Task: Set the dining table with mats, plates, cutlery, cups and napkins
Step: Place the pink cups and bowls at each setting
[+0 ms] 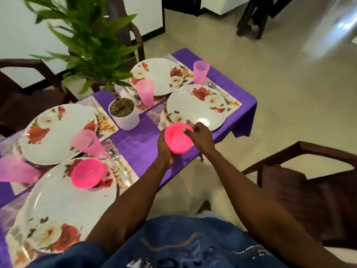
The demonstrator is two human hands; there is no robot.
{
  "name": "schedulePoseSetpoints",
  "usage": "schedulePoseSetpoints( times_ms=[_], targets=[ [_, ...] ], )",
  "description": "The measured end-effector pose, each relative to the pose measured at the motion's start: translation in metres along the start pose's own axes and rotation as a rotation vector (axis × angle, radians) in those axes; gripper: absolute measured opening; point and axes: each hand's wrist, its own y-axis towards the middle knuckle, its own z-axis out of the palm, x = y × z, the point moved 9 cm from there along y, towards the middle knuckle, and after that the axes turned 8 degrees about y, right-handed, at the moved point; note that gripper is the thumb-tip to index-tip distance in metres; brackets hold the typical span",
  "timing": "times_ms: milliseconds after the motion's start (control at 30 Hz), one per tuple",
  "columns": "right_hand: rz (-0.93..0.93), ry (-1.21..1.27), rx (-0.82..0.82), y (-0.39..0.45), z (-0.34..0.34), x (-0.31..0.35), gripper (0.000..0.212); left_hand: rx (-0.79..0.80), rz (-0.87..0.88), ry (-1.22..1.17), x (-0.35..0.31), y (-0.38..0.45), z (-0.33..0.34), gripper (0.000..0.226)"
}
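A bright pink bowl (pixel 178 138) hangs above the purple tablecloth (pixel 135 142) near the table's right edge. My left hand (pixel 164 149) grips it from below and my right hand (pixel 201 137) pinches its rim. Just beyond it lies a floral plate (pixel 195 106) on a mat. A second pink bowl (pixel 87 173) sits on the nearest floral plate (pixel 63 206). Two more floral plates (pixel 56 132) (pixel 156 74) lie on mats. Pale pink cups (pixel 145 91) (pixel 201 72) (pixel 88 143) stand beside the plates. Cutlery (pixel 117 159) lies on a mat.
A potted green plant in a white pot (pixel 125 118) stands at the table's middle. A dark wooden chair (pixel 309 190) is on my right and another (pixel 29 93) at far left. Another pink cup (pixel 15 169) is at the left edge.
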Motion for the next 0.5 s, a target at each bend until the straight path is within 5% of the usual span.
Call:
schedulePoseSetpoints(
  times_ms=[233,400,500],
  targets=[
    [-0.040,-0.209,0.008,0.075,-0.088,-0.012,0.014,-0.104,0.015,-0.003,0.014,0.041,0.100,0.029],
    [-0.082,-0.185,-0.006,0.115,-0.111,-0.003,0.018,-0.073,-0.050,-0.038,0.009,0.069,0.136,0.076],
    [-0.107,-0.120,0.029,0.141,-0.107,0.001,0.019,-0.087,-0.051,-0.081,-0.004,0.080,0.150,0.060]
  ],
)
